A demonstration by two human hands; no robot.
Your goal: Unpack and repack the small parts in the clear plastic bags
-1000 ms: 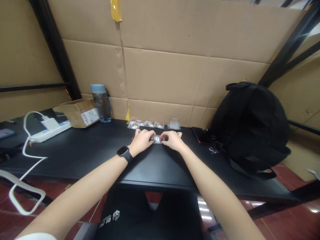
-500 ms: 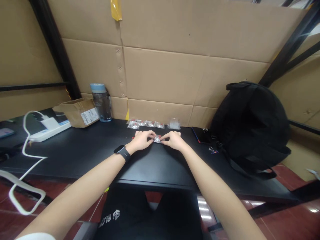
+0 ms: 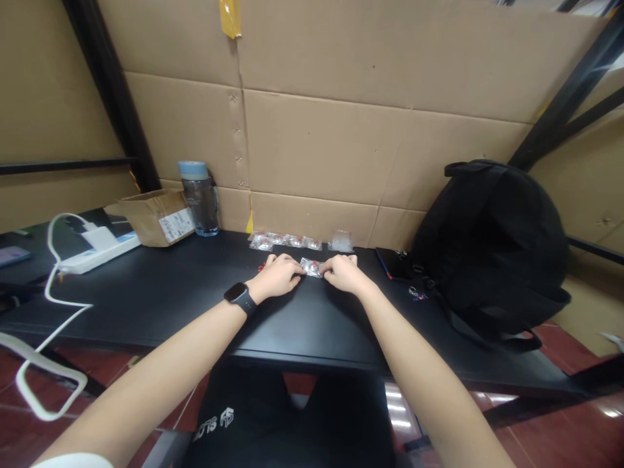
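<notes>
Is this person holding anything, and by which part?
The left hand and right hand are at opposite ends of a small clear plastic packet with silver-and-red contents; whether they grip or merely touch it cannot be told.

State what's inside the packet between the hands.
The packet shows a silvery piece and a red part. Anything beneath them is covered; the right hand hides part of the packet's edge.

Five silvery packets [image 3: 312, 267], one bottle [image 3: 201, 203], one backpack [image 3: 494, 250]
</notes>
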